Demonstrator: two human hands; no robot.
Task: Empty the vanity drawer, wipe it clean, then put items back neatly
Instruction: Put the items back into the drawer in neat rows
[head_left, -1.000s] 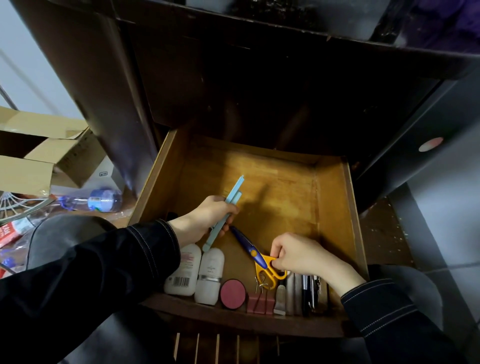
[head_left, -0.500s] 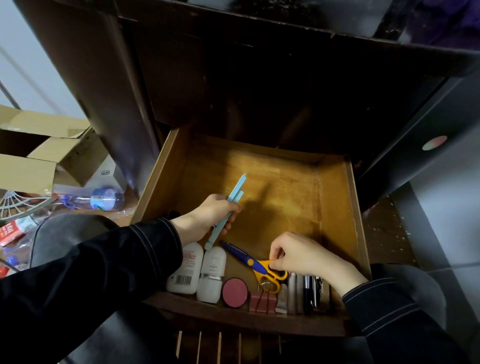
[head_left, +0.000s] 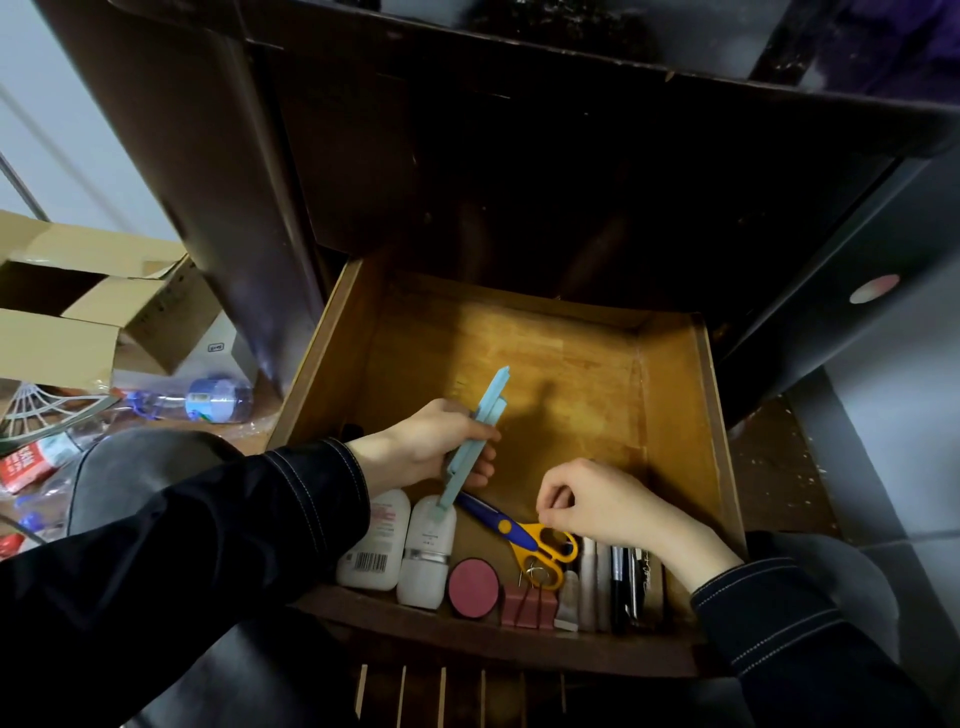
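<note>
The wooden vanity drawer (head_left: 719, 415) is pulled open, its back half bare. My left hand (head_left: 426, 447) grips two pale blue sticks (head_left: 491, 402) that point up and away, their lower end over a white bottle (head_left: 428, 556). My right hand (head_left: 608, 504) has its fingers curled and pinches the top of the yellow handle of the blue-bladed scissors (head_left: 514, 535), which lie flat near the drawer's front. Along the front wall sit another white bottle (head_left: 376, 545), a round pink compact (head_left: 472, 587), pink clips (head_left: 527, 605) and several pens and tubes (head_left: 623, 582).
The dark vanity body (head_left: 519, 182) overhangs the drawer's back. Open cardboard boxes (head_left: 78, 312), a plastic water bottle (head_left: 208, 400) and litter lie on the floor to the left. Grey tiled floor (head_left: 883, 415) runs along the right.
The scissors have swung flatter and slid toward the drawer's front row under my right hand. My left hand keeps the blue sticks and has barely shifted.
</note>
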